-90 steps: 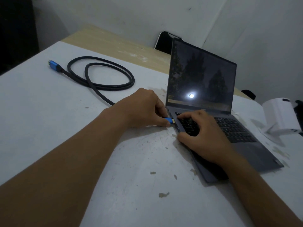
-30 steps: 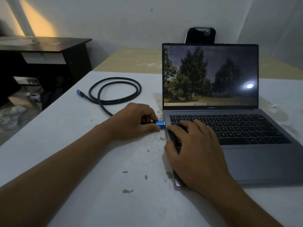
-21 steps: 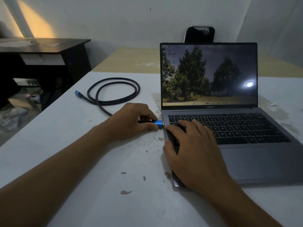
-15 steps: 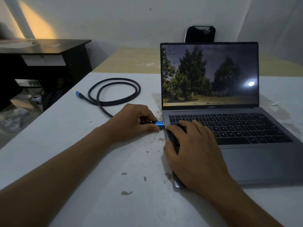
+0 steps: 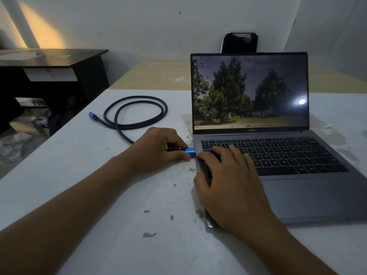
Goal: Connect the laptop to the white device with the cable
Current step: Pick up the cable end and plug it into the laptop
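A grey laptop point(image 5: 309, 195) stands open on the white table point(image 5: 99, 175), its screen lit with a picture of trees. My left hand point(image 5: 156, 147) pinches the blue plug point(image 5: 190, 150) of a black cable point(image 5: 137, 111), holding it against the laptop's left edge. The cable coils behind my hand and ends in a second blue plug point(image 5: 91, 115) lying loose near the table's left edge. My right hand point(image 5: 228, 185) lies flat on the laptop's left side, fingers on the keys. The white device is out of view.
A black chair back point(image 5: 239, 42) rises behind the laptop screen. A dark desk point(image 5: 53, 64) stands to the left of the table, with clutter on the floor below it. A tan tabletop point(image 5: 155, 74) lies beyond the white one.
Three seconds ago the white device showed at the right; my view has since turned to face the laptop. In the last second the hands and plug have hardly moved.
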